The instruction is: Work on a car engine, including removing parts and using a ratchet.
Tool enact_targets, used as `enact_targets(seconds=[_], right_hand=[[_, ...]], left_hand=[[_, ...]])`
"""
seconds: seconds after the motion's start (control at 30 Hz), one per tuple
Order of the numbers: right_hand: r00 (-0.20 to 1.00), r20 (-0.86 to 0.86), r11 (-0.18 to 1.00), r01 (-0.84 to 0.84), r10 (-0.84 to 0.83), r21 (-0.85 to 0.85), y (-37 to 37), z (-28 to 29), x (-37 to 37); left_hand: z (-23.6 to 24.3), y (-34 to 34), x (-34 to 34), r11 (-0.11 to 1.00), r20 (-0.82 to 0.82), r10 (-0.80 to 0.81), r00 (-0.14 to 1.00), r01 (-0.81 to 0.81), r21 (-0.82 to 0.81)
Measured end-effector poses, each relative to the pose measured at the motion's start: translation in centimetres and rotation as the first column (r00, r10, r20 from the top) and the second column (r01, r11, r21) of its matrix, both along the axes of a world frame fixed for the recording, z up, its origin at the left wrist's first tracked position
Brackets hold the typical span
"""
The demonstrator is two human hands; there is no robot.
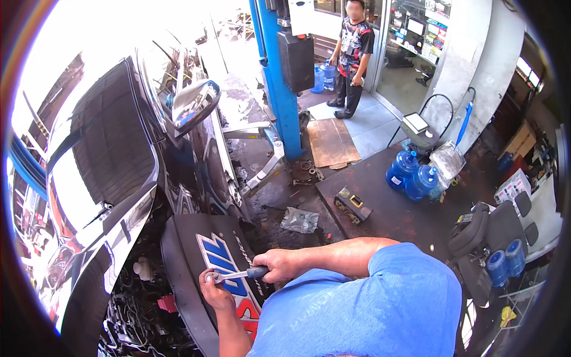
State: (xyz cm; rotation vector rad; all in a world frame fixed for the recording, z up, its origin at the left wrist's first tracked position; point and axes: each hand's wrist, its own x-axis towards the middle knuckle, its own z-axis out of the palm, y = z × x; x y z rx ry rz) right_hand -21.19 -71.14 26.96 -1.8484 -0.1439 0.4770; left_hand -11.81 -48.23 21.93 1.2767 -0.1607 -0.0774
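Observation:
A ratchet wrench (237, 275) with a bright metal shank and a dark handle lies level between my hands, above a black fender cover (184, 250). My right hand (278, 265) is closed round the end of its handle. At the tool's head, my left hand (217, 294) pinches with thumb and fingers; whether a socket sits there is hidden by the fingers. The cover, with large blue and red lettering, drapes over the side of a dark car (172, 160). Beside it, the engine bay (140, 303) shows hoses and a pale reservoir (143, 269).
A blue lift post (279, 89) with a lift arm (267, 163) stands beyond the car. A toolbox (353, 205), a plastic bag (300, 219) and water jugs (421, 181) sit on the floor. A person (353, 59) stands by the glass door. Car seats (496, 238) are at right.

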Motion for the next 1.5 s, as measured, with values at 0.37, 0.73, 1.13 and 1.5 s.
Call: enact_targets(seconds=[0.37, 0.73, 1.13, 1.5], right_hand=[[0.99, 0.108, 0.994, -0.085, 0.092, -0.068, -2.3, -1.9, 2.5], [0.925, 0.235, 0.954, -0.277, 0.297, -0.116, -0.3, -0.3, 7.9], [0.714, 0.206, 0.742, -0.625, 0.669, -0.244, 10.6, 3.8, 11.5], [0.512, 0.25, 0.569, -0.722, 0.822, -0.394, 26.1, 3.5, 9.6]], left_hand=[[-1.0, -0.2, -0.8, 0.999, -0.386, 0.003, 0.922, -0.02, -0.04], [0.9, 3.0, -1.0, 0.985, -0.231, 0.046, 0.972, -0.082, -0.15], [-0.2, 10.9, -5.5, 0.735, -0.139, 0.669, 0.73, -0.677, -0.021], [-0.6, 22.7, -11.6, 0.529, -0.189, 0.823, 0.535, -0.844, -0.088]])
